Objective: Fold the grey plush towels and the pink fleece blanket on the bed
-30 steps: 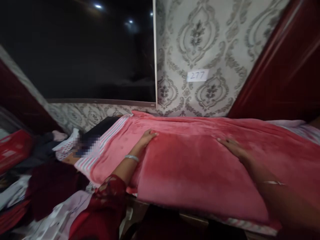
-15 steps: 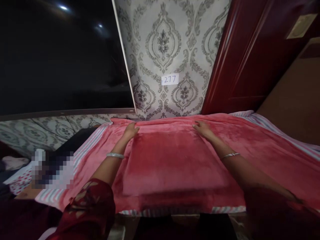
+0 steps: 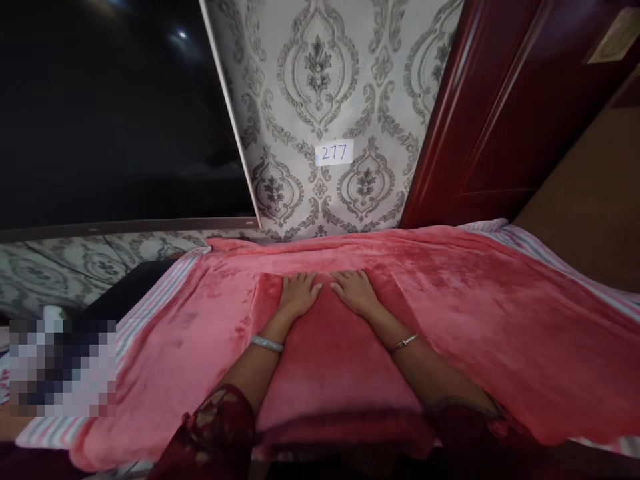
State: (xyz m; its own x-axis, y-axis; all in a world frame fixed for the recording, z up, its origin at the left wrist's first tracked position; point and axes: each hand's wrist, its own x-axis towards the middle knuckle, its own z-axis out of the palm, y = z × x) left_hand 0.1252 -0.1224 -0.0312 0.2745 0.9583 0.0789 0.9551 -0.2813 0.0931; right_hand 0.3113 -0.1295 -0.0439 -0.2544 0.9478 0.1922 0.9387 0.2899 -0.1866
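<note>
A thick rectangle of folded pink plush blanket [image 3: 340, 360] lies in the middle, on a wider spread of pink plush cloth [image 3: 480, 313]. My left hand [image 3: 300, 293] rests flat on the far left part of the folded blanket, fingers stretched and slightly apart. Beside it, with a small gap between the thumbs, my right hand [image 3: 354, 292] lies palm down on the same far part, fingers also stretched out. Neither hand grips anything. The near end of the folded blanket is blurred and dark.
Striped edging [image 3: 150, 313] borders the spread cloth at the left. Behind it stand a large dark screen [image 3: 120, 120], a patterned wall with a "277" paper label [image 3: 334, 153], and a dark red wooden panel [image 3: 500, 120] at the right. A pixelated patch covers the lower left.
Both hands have come inward and nearer, from beyond the folded blanket's far corners onto its top. The view has shifted slightly.
</note>
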